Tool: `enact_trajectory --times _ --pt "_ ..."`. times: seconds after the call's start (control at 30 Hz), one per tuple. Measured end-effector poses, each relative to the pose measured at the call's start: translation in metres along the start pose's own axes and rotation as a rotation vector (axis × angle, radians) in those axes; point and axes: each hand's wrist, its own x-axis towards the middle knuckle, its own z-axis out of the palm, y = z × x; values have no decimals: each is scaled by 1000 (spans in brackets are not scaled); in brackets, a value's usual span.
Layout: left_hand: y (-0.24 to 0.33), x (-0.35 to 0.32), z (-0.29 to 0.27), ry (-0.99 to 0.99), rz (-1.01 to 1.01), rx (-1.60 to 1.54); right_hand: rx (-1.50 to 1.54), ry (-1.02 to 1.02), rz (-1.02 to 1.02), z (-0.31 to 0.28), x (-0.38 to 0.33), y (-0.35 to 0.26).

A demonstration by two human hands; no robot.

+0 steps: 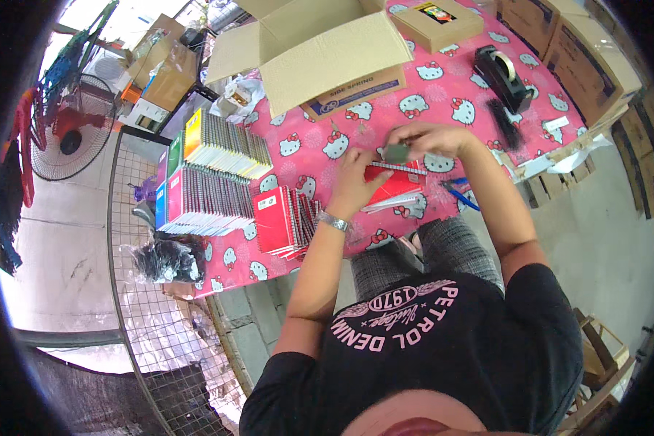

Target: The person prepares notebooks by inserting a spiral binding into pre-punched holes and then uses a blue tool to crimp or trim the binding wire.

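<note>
A red spiral notebook (392, 190) lies on the table in front of me, its wire binding along the far side. My left hand (356, 178) grips its left end, thumb across the cover and fingers by the binding. Above the binding, my right hand (432, 139) is closed on a small dark green piece (396, 153), too blurred to name. Pages or further notebooks show under the red cover. To the right of the notebook lie blue-handled pliers (459, 195). Several red spiral notebooks (280, 219) lean together left of my left forearm.
Tall stacks of spiral notebooks (207, 200) stand at the table's left edge. An open cardboard box (327, 65) and a closed carton (439, 25) sit at the back. A black tape dispenser (503, 78) and dark bristles (504, 123) are at right. A fan (73, 138) stands left.
</note>
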Motion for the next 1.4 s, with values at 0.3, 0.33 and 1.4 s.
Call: enact_trajectory --times 0.3,0.33,1.4 --pt "-19 3 14 -102 -316 -405 -508 183 284 -36 7 20" --pt "-20 1 14 -111 -349 -369 -738 265 369 -41 2 26" --pt "-25 -31 32 228 -406 -665 -1136 944 56 50 -53 -14"
